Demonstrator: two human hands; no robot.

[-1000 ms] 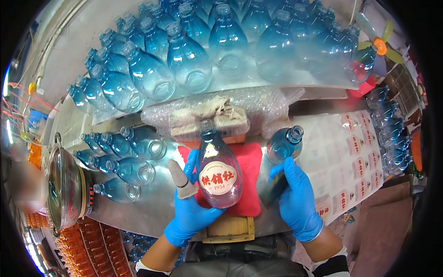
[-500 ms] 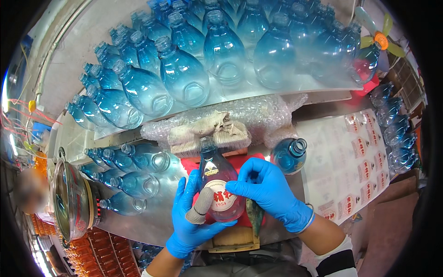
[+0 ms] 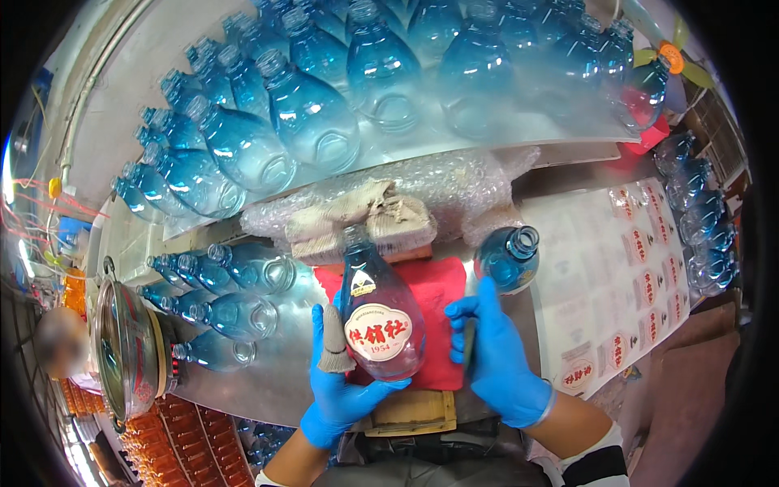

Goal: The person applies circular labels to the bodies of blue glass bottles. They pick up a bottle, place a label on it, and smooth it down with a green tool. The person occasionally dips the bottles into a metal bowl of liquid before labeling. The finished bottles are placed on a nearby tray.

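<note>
A clear blue glass bottle [image 3: 388, 286] stands tilted in front of me, a white label with red lettering on its body and a small emblem above. My left hand [image 3: 347, 398], in a blue glove with a grey knit sleeve [image 3: 333, 341] over one finger, is closed around its lower left side. My right hand [image 3: 505, 369], also gloved in blue, is apart from the bottle on its right. Its fingers are closed on a flat dark green piece [image 3: 469, 347], seen nearly edge-on; its kind is unclear. Beneath the bottle lies a red cloth [image 3: 446, 304].
Another blue bottle [image 3: 505, 264] stands just beyond my right hand. A sheet of printed labels [image 3: 596, 300] lies at the right. Knit-wrapped supports [image 3: 329, 227] and bubble wrap [image 3: 462, 191] are behind. Many bottles [image 3: 312, 122] fill the back shelf; a round lidded pot [image 3: 126, 349] is left.
My right hand has drawn back from the label to the right, keeping the dark green piece. The bottle has turned, so its label faces me fully; the left hand still holds it.
</note>
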